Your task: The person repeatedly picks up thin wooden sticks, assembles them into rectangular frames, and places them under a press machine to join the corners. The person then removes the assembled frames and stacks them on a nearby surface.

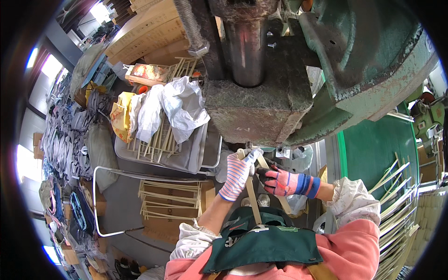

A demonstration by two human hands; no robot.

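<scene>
Nearest, over the green apron (261, 242) and pink sleeves, both gloved hands meet just below the press block (254, 112). Between them runs a pale wooden strip (252, 198), its near end pointing down toward the apron and its far end up under the block. Fingers of the left hand (237, 173), in a pink-and-white striped glove, are curled closed around the strip's far part, the fingertips almost touching the block's underside. Just to its right, the right hand (280, 181), in a darker glove with pink, red and blue bands, pinches shut on a second strip (282, 201) that slants to the right; exactly how the two strips join is hidden.

To the right, a thick bundle of strips (396, 210) lies beside the green table (373, 154). To the left, a low wire rack (170, 200) carries finished wooden frames. Farther left, a grey tray (186, 158) holds more frames under crumpled white and yellow bags (177, 105).
</scene>
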